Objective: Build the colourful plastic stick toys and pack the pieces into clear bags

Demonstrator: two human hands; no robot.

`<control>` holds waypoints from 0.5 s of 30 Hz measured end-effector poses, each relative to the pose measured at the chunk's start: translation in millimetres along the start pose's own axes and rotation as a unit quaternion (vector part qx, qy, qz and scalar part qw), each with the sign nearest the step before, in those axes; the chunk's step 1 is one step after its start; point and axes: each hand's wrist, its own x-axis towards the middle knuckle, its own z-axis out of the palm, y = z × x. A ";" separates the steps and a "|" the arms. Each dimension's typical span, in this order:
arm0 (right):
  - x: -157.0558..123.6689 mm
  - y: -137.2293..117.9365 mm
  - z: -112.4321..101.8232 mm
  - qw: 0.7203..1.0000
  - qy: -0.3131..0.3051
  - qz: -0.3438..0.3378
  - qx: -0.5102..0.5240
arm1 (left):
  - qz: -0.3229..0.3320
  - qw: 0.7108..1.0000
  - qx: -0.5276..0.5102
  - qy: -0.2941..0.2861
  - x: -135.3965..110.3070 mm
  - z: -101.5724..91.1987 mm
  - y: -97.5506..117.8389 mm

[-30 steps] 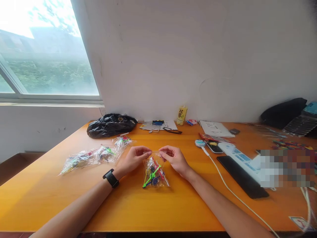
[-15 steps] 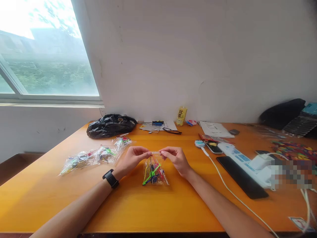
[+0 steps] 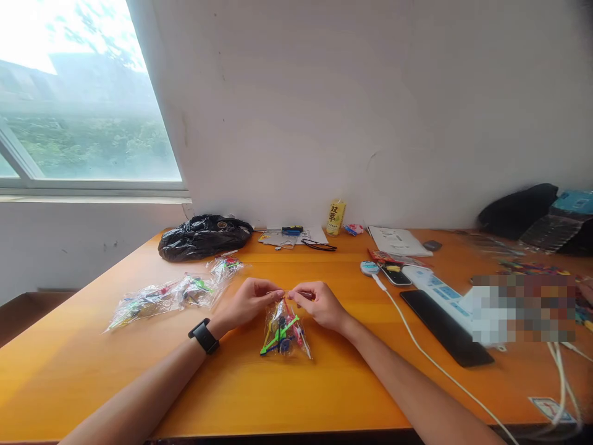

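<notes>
A clear plastic bag (image 3: 283, 334) hangs from both hands at the middle of the table, its lower end at the wood. Through its film I see green, yellow, red, blue and black plastic parts. My left hand (image 3: 254, 301), with a black watch (image 3: 204, 336) on the wrist, pinches the bag's top edge at the left. My right hand (image 3: 320, 305) pinches the same edge at the right, its fingertips close to the left ones. Left of my left hand lie more clear bags (image 3: 194, 290) with similar coloured parts.
A black plastic bag (image 3: 204, 238), a screwdriver (image 3: 292, 230) and a yellow drink carton (image 3: 336, 217) stand or lie along the back. On the right are a white power strip (image 3: 440, 290), a dark flat slab (image 3: 445, 327) and a white cable (image 3: 421, 346).
My right hand has moved left, so the two pinches are closer together. The bag's top edge is bunched between them, and the bag sits slightly lower in view.
</notes>
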 end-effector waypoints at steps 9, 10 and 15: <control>11.3 18.4 -21.6 0.997 0.009 0.065 0.042 | 0.043 0.998 0.052 -0.010 13.6 -6.3 -33.0; 12.0 21.1 -21.4 0.998 0.022 0.060 0.029 | 0.060 0.995 0.083 -0.011 12.6 -7.0 -33.7; 15.9 34.8 -22.8 0.996 0.067 0.052 0.004 | 0.125 0.964 0.230 0.049 11.1 -9.3 -41.5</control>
